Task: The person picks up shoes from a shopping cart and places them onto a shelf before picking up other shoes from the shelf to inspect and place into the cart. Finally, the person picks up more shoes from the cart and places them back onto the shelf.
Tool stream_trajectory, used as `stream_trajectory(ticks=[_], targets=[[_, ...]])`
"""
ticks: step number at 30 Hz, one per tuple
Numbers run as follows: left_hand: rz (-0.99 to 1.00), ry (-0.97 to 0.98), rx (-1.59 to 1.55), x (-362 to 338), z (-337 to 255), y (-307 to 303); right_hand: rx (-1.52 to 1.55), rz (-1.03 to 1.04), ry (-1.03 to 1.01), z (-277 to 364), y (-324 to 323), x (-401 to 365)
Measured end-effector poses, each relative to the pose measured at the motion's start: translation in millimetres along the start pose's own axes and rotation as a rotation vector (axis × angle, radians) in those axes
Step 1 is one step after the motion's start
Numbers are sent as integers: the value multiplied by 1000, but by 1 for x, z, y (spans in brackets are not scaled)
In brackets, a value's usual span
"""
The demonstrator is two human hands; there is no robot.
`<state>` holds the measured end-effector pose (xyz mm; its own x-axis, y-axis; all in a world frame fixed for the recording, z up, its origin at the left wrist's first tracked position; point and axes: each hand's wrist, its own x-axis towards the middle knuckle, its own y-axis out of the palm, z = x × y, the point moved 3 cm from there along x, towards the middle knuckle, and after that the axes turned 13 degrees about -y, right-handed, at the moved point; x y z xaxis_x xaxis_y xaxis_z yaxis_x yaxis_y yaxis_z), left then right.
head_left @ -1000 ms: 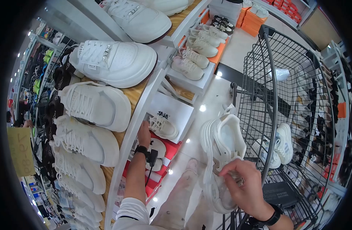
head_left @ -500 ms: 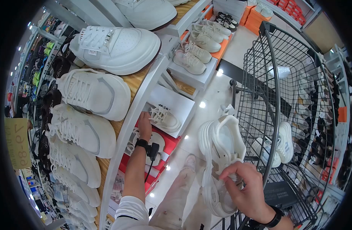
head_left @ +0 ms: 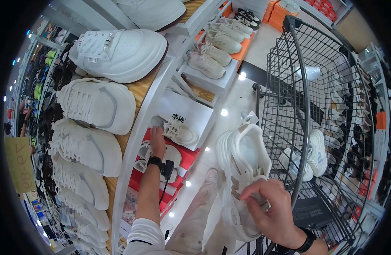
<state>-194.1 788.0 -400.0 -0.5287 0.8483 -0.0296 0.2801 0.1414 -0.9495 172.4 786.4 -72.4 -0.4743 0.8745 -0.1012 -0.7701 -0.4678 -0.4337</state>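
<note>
My left hand [head_left: 157,142] reaches down to a low shelf, its fingers closed at the rear of a white lace-up sneaker [head_left: 181,134]. That sneaker sits in front of a white shoebox [head_left: 186,111] with black lettering. The exact finger grip is partly hidden. At lower right my right hand [head_left: 272,209] pinches a white sneaker [head_left: 246,157] with a wide padded collar, holding it beside the shopping cart [head_left: 307,106]. A second sole edge shows along its left side, so a pair may hang together. A tag sits at its heel.
White sneakers [head_left: 99,102] line the wooden shelf [head_left: 140,91] on the left. A red shoebox [head_left: 178,173] with pale shoes lies below my left hand. Inside the cart are white sneakers [head_left: 316,153] and a dark box [head_left: 312,212]. More shoes on boxes [head_left: 212,55] stand ahead.
The sneaker at my left hand has shifted slightly away from the white box's lettering, which now shows more fully. My right hand keeps its pinch. The view has shifted a little.
</note>
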Motion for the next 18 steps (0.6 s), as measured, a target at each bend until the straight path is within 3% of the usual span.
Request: stream_trajectory(ticks=[6, 18], targets=[[-36, 86, 20, 0, 2, -5, 0, 9, 5, 1, -1, 0], [-15, 81, 9, 6, 5, 6, 2, 24, -1, -2, 0, -3]])
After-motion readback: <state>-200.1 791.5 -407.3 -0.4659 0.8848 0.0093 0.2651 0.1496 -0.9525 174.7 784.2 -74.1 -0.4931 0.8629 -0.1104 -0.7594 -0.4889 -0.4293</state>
